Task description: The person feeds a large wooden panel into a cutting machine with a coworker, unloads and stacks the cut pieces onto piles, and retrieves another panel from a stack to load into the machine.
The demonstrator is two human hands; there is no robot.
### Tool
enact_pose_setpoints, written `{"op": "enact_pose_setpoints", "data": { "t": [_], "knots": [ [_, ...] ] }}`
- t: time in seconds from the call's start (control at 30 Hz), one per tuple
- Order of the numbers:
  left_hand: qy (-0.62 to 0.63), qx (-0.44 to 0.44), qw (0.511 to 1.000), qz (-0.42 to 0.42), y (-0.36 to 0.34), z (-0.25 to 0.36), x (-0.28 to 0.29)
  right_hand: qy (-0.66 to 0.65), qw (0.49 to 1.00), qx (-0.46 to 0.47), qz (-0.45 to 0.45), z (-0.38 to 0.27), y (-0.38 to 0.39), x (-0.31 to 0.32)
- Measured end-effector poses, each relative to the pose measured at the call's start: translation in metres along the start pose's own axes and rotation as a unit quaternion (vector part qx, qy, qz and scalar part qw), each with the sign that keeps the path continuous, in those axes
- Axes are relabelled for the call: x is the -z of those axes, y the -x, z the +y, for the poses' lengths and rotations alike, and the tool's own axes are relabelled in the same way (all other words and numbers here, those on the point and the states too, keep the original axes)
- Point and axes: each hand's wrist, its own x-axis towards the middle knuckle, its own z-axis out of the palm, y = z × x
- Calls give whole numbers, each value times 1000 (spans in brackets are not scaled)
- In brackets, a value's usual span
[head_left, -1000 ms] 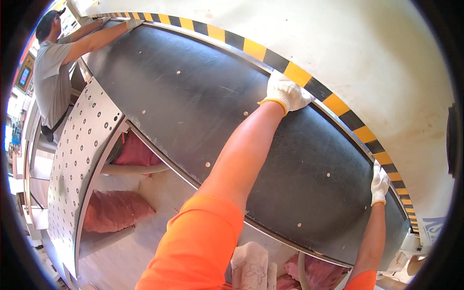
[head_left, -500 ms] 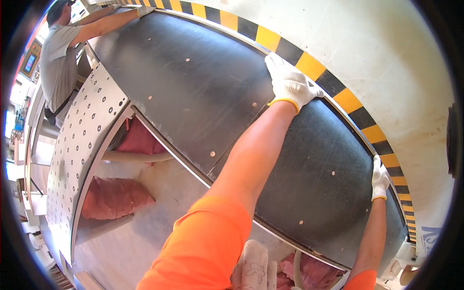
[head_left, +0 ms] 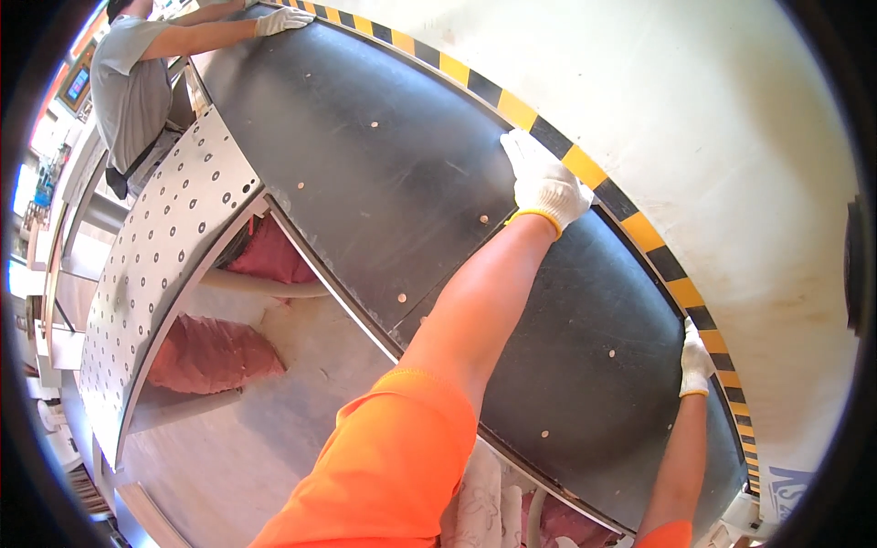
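Note:
My left hand (head_left: pixel 551 184), in a white knit glove with a yellow cuff, lies over the far edge of a dark, flat tabletop (head_left: pixel 402 173), just beyond a seam across it. Its fingers point away from me, stretched out, and nothing shows in them. Farther right along that edge my right hand (head_left: pixel 696 363), gloved the same way, rests with fingers extended against the rim. What the fingertips press on is hard to make out. Small round pale spots dot the dark surface. Both orange sleeves (head_left: pixel 384 457) come in from the lower edge.
Yellow-and-black striped tape (head_left: pixel 516 110) borders a pale surface beyond the tabletop. At upper left a co-worker (head_left: pixel 137 82) lays a gloved hand (head_left: pixel 285 21) on the same edge. A curved white panel with holes (head_left: pixel 164 219) juts out at left. Dark red bags (head_left: pixel 215 354) lie below.
The view has shifted slightly, so the tabletop sits lower at right. Both my hands keep their places on the edge. The co-worker's gloved hand shows more fully on the tabletop.

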Motion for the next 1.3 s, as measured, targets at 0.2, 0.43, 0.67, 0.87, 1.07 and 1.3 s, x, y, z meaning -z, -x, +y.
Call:
{"op": "enact_pose_setpoints", "data": {
  "t": [0.2, 0.43, 0.67, 0.87, 1.07, 1.3],
  "knots": [
    [38, -11, 999, -14, 5, 1, 15, -58, 997, -23, 35, -12, 7, 10],
    [-1, 5, 999, -50, 3, -3, 13, -325, 935, -105, 92, -37, 9, 19],
    [-13, 1, 996, 83, 35, -7, 18, -153, 977, -88, 120, -60, 45, 120],
    [139, -157, 966, 153, 123, -45, 23, -352, 872, 9, 340, -103, 153, 231],
    [127, -278, 949, 76, 302, -98, 49, -457, 854, 32, 246, -133, 308, 273],
    [204, -28, 939, -277, 617, -231, 33, -574, 813, 42, 86, -185, 524, 252]
  ]
}}
